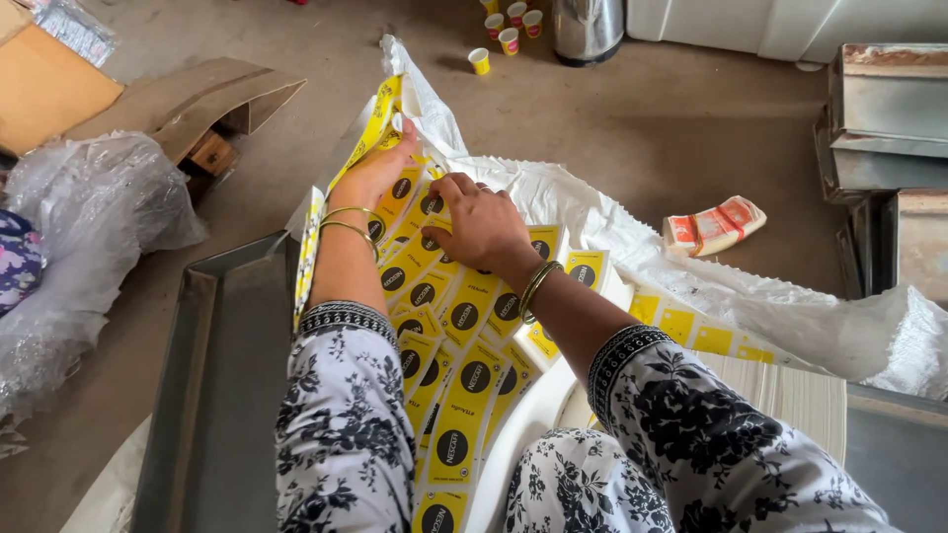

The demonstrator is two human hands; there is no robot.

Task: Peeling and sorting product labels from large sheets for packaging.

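1. A person's left hand (373,176) is reaching forward with the wrist bent, fingers closing on the upper edge of a sheet of yellow sachet strips (449,326), which is lying across the white sack (612,232) in front of the person.
2. The right hand (481,225) is arching palm-down over the same sheet just right of the left hand, fingertips curled and pinching at one strip near the top of the sheet.
3. Both forearms, in black-and-white floral sleeves with thin bangles at the wrists, are stretching out over the sheet.
4. A grey metal tray (212,385) is lying on the floor just left of the sheet.
5. A small wrapped bundle (713,225) is sitting on the concrete floor, right of the sheet and beyond the sack.
6. Little yellow-and-white paper cups (479,60) and a steel kettle (587,28) are standing well beyond the sheet, at the far edge of the floor.
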